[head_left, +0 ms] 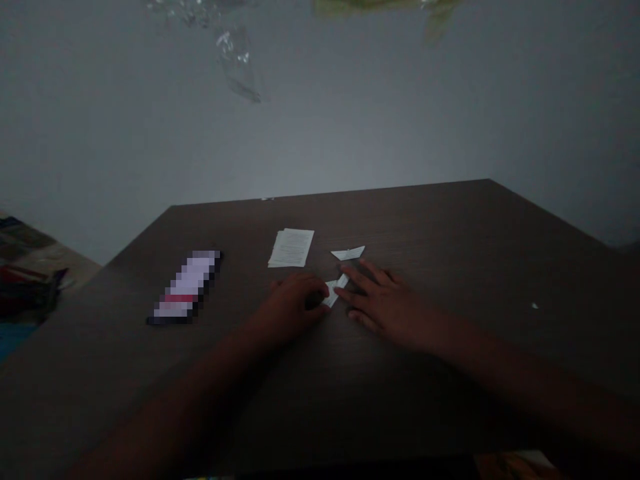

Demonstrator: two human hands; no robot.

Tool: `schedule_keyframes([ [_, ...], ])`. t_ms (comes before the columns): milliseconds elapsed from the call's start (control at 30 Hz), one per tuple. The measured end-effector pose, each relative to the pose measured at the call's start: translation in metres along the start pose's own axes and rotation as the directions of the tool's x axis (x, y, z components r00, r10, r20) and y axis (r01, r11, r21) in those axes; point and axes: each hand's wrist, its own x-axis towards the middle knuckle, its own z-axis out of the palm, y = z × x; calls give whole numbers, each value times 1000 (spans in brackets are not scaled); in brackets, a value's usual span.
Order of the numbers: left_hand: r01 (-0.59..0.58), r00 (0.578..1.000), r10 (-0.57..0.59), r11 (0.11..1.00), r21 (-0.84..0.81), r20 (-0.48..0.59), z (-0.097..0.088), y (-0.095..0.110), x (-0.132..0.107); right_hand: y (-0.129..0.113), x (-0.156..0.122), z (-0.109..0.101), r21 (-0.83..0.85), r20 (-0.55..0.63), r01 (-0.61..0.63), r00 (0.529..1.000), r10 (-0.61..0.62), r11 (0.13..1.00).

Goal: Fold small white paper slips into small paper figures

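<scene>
A small folded white paper piece (334, 291) lies on the dark wooden table (450, 227). My left hand (293, 307) rests on the table with its fingers curled, pinching the left end of that piece. My right hand (383, 301) lies flat beside it, fingers stretched out, fingertips pressing the paper's right side. A second folded white paper shape (349, 253) sits just beyond my right fingers, untouched. A small stack of printed white paper slips (291, 247) lies further back, above my left hand.
A pixelated flat rectangular object (185, 287) lies on the table's left part. A tiny white scrap (535, 306) sits at the right. Coloured items (25, 280) lie beyond the table's left edge. A grey wall rises behind the table.
</scene>
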Motion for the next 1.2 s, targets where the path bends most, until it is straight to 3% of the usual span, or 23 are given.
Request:
schedule_keyframes([
  [167, -1, 1000, 0, 999, 32, 5, -1, 1, -2, 10, 6, -5, 25, 25, 29, 999, -30, 999],
  [400, -58, 997, 58, 998, -4, -42, 6, -2, 1, 29, 20, 1, 242, -195, 79, 980, -32, 967],
  [600, -125, 992, 124, 992, -27, -19, 7, -1, 2, 30, 21, 0, 314, -140, 51, 990, -7, 948],
  [867, -115, 993, 114, 993, -7, -8, 8, 0, 3, 25, 24, 4, 264, -152, -1, 987, 43, 964],
  [1200, -186, 982, 188, 975, 118, -8, 9, 6, -3, 17, 23, 8, 152, -203, -21, 978, 52, 988],
])
